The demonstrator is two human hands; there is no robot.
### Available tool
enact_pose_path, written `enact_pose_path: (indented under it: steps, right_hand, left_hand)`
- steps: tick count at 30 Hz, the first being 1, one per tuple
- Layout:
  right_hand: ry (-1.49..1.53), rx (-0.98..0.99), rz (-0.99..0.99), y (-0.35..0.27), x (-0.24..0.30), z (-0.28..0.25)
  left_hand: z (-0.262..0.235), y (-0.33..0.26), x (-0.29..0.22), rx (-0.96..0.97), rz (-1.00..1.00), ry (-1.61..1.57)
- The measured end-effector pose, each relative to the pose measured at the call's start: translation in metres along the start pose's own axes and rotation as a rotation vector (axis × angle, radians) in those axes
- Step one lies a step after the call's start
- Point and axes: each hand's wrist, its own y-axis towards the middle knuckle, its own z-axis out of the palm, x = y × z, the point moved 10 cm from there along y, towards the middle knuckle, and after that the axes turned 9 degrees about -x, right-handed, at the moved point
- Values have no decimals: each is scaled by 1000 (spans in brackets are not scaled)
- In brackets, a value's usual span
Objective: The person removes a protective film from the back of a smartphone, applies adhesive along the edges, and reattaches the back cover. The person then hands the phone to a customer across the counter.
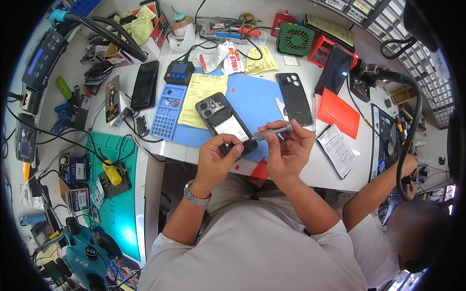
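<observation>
An opened smartphone (223,116) with its back off shows two camera rings, a black upper cover and a white battery. My left hand (216,162) is closed round its near end, thumb on top. In my right hand (290,154), a grey precision screwdriver (273,132) is pinched between thumb and fingers. Its tip points left at the phone's near end beside my left fingertips; whether it touches a screw is too small to tell. Beneath the phone lie a blue mat (257,94) and a handwritten yellow paper slip (200,92).
Right of the mat lie a black back cover (294,97), a red pouch (338,112) and a phone with a receipt (338,150). A blue parts tray (167,114) and a black phone (145,85) sit left. A co-worker's arm (381,186) reaches in at right.
</observation>
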Motion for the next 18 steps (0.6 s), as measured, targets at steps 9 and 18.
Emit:
enact_pose_path:
  steps: [9, 18]
  right_hand:
    - [14, 57, -44, -1, 3, 5]
    - [-29, 235, -259, -6, 25, 17]
  left_hand:
    - [2, 0, -2, 14, -11, -30]
    - [0, 0, -2, -1, 33, 49]
